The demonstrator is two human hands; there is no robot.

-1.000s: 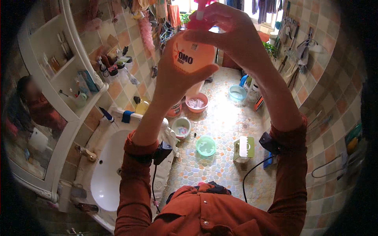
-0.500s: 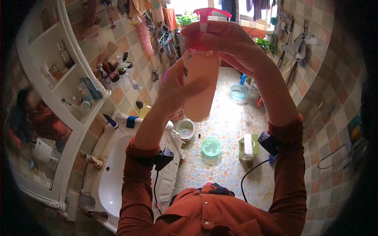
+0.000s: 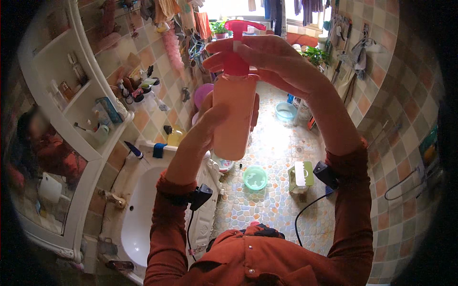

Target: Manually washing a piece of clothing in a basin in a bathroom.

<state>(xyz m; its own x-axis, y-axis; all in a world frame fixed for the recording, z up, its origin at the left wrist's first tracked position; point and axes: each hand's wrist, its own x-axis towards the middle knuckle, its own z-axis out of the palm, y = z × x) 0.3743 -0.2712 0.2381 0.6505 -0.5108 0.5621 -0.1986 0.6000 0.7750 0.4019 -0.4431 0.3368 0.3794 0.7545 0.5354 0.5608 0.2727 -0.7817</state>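
"Turned and lowered, folks: the bottle's [image 3: 233, 124] printed face has swung away since the earlier frame, and a plain side faces my feed!"

"Where have you got it?"

"Up in mid-air, high over the pebbled floor [image 3: 279, 209], pale green basin [image 3: 255, 179] well below. My left grip [image 3: 208, 121] is wrapped round the body; my right grip [image 3: 279, 58] is curled about the red pump top [image 3: 235, 66]. How hard they squeeze, I can't tell."

"Which way does it run?"

"Near upright on my view, just a slight lean, pump end uppermost, spout pointing right. Here's the key: right sits nearer the neck, left lower on the body, so they share one long axis."

"And its looks?"

"Peachy orange, smooth, rounded at shoulders and base. Whether that colour is plastic or liquid, I can't say!"
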